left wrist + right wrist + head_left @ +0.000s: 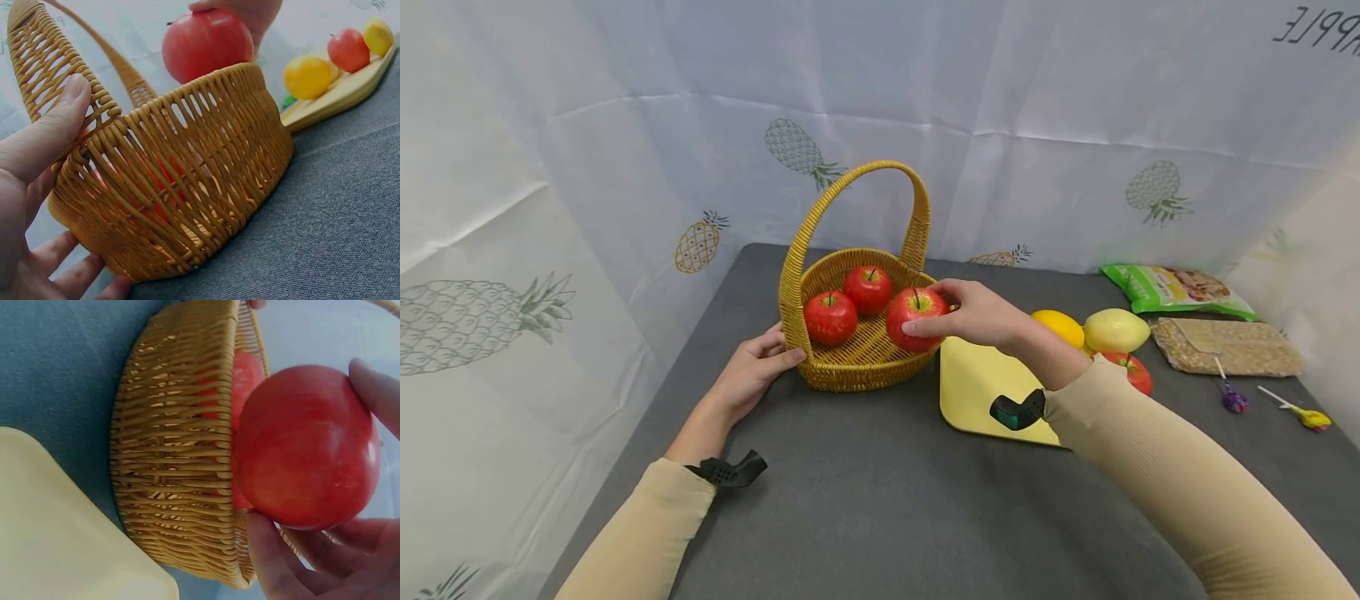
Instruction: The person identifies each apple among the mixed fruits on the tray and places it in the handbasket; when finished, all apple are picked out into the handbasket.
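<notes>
1. Partly hidden, my right hand covers the far side of the apple it grips; thumb and fingers curl round it just over the near right rim of the basket.
2. From the right wrist view I see only fingertips and the apple, and I cannot tell whether the fruit touches the rim.
3. My left hand rests against the basket's left side, thumb laid nearly straight along the weave by the base of the handle and fingers under the wall; the palm is cut off in the left wrist view.
4. Two more apples lie inside the basket, showing only as red patches through the wicker in the wrist views.
5. A fourth apple sits on the yellow board, half hidden behind my right sleeve; that makes four apples in all.
6. One lemon and one pale green-yellow fruit sit beside it, the lemon partly covered by my wrist.
7. Farther right on the worktop are two packets: one green, one of grain.
8. Two small lollipops lie near the right edge, too small to make out well.
</notes>
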Demonstrator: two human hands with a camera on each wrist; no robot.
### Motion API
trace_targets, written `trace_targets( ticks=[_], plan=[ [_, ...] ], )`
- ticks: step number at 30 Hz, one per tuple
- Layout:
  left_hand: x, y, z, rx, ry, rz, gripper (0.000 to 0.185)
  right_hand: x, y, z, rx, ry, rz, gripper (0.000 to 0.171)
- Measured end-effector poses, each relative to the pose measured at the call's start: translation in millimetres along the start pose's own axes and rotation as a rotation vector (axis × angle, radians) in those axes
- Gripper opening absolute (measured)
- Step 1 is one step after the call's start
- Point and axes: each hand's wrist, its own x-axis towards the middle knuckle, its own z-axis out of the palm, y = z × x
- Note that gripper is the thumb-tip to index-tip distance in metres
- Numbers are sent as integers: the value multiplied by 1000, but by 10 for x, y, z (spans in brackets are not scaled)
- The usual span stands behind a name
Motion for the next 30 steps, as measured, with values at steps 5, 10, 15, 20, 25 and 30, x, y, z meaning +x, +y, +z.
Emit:
trace_targets(
  ticks=[5,10,15,20,25,30],
  plan=[
    [-2,-4,0,-1,3,3,41,76,-26,-20,-11,-41,-8,68],
    [-2,-6,1,-1,0,6,32,125,-39,-29,-2,-64,0,67],
    [-2,-5,-1,-6,0,9,30,184,-37,-32,11,-107,6,66],
    [-5,0,4,-11,0,3,44,245,-52,-37,35,-167,8,66],
    [-15,14,8,-16,1,-2,41,318,-68,-56,18,-217,19,69],
    [-17,26,11,-20,0,6,17,382,-83,-84,-1,-261,33,68]
  ],
)
